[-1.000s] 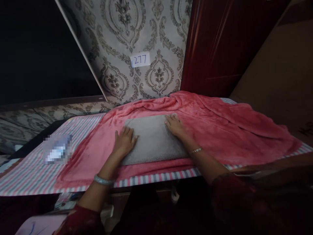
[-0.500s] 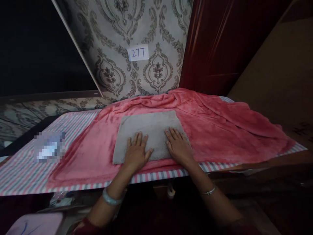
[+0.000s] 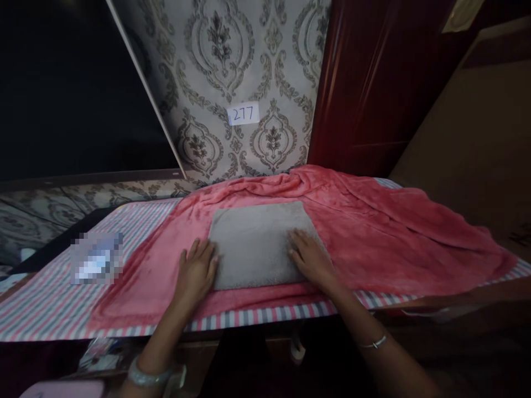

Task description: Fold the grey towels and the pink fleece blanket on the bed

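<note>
A grey rectangular piece of plush cloth point(image 3: 255, 243) lies flat on a pink fleece blanket point(image 3: 394, 243). My left hand point(image 3: 196, 271) rests at the left edge of the grey cloth, mostly over the blanket, with its fingers stretched out. My right hand point(image 3: 311, 257) lies on the right part of the grey cloth, fingers extended and slightly blurred. Neither hand grips anything. The blanket is bunched into folds along its back and right side.
A striped tablecloth point(image 3: 50, 309) covers the table under the blanket. A pixelated object point(image 3: 97, 258) lies at the left. Behind stand a dark screen point(image 3: 83, 99), patterned wallpaper with a "277" paper label point(image 3: 243, 114), a dark red door point(image 3: 365, 83) and a cardboard box point(image 3: 477, 127).
My left hand has slid left from the middle of the grey cloth to its left edge. My right hand stays on the right part. The view has shifted slightly.
</note>
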`<state>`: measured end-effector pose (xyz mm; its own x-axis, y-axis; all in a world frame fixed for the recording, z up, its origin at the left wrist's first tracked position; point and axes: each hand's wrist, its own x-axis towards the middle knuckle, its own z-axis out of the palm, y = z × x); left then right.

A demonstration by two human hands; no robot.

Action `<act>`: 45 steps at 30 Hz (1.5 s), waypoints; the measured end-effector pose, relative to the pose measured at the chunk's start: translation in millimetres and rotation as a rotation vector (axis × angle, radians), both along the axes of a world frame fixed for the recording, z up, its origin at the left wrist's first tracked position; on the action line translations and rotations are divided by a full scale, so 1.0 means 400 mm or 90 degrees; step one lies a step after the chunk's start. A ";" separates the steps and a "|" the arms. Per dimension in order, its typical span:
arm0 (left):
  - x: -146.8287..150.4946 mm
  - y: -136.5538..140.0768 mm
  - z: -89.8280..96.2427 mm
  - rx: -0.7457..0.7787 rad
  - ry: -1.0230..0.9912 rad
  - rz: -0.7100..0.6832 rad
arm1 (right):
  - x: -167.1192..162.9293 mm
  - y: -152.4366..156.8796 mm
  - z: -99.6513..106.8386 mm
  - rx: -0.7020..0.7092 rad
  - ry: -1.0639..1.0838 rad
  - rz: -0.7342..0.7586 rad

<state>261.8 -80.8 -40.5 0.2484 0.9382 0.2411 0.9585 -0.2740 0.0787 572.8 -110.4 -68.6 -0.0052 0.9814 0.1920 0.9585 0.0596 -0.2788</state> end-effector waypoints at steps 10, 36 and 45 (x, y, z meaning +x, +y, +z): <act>0.236 0.300 0.091 -0.164 0.036 -0.119 | -0.041 0.245 0.124 -0.047 -0.038 -0.053; -0.004 0.434 -0.033 -0.198 -0.638 0.025 | -0.032 0.267 0.045 -0.045 -0.037 -0.049; -0.002 0.413 0.013 -0.369 -0.904 0.118 | -0.027 0.272 0.044 -0.044 -0.016 -0.041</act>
<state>261.2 84.3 -35.1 0.0114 0.9741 -0.2257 0.0218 0.2254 0.9740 562.1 -1.8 -51.1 0.0543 0.9907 0.1250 0.9665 -0.0207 -0.2558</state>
